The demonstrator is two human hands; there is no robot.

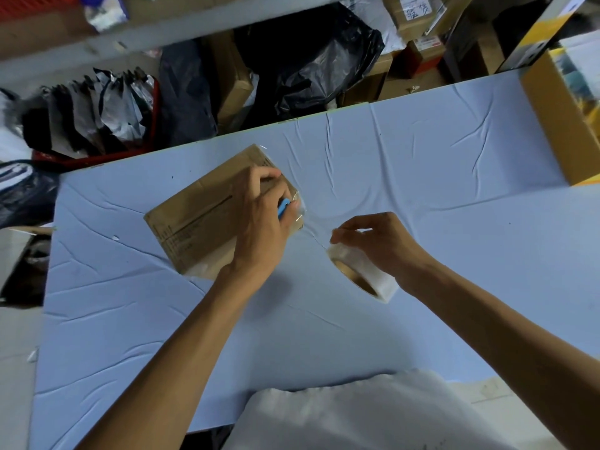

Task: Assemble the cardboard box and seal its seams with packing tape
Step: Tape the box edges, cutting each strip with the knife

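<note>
A small brown cardboard box (198, 216) lies closed on the blue table cover (422, 177), its top seam running lengthwise. My left hand (263, 222) rests on the box's right end and grips a small blue cutter (283, 207). A stretch of clear tape (313, 227) runs from that end of the box across to the roll. My right hand (380, 245) holds the roll of clear packing tape (363, 274) just to the right of the box, close above the cover.
A large open cardboard carton (558, 125) stands at the table's right edge. Beyond the far edge lie black plastic bags (308, 60), stacked boxes and a red basket (97, 154) of grey mailers. My white shirt (357, 414) fills the near edge.
</note>
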